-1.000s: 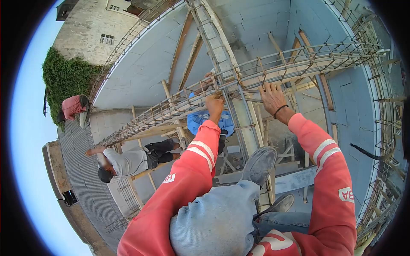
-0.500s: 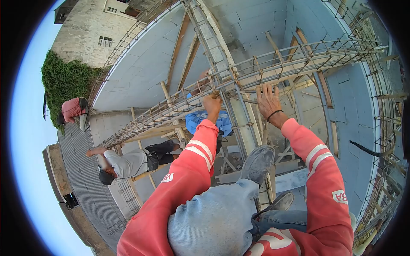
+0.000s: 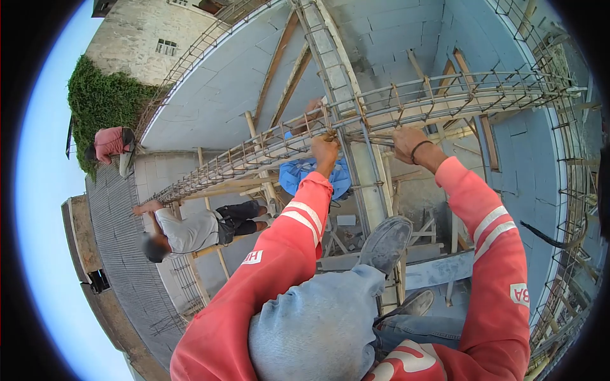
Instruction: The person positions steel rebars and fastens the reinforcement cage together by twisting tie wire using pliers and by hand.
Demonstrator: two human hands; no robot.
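Observation:
My right hand [image 3: 410,143] is closed around the ends of two thin dark handles, which look like pincers [image 3: 376,138]. Their far end reaches the crossing of the steel rebar cages. My left hand [image 3: 325,151] is closed at the lower edge of the long rebar cage [image 3: 254,150], just left of that crossing. Something small and rusty shows at its fingertips, too small to name. Another rebar cage [image 3: 365,166] runs along a narrow beam between my hands and toward my shoe [image 3: 386,244].
A co-worker in blue [image 3: 305,176] is below my left hand, partly hidden by the cage. Another person in a light shirt [image 3: 187,230] stands at left; a third in red [image 3: 111,149] is farther off. Wooden props [image 3: 276,89] lean against the grey block wall [image 3: 222,108]. Deep drops flank the beam.
My right hand has gone from spread fingers to a closed grip, and the pincer handles have come together. My left hand stays at the crossing. The view has shifted slightly.

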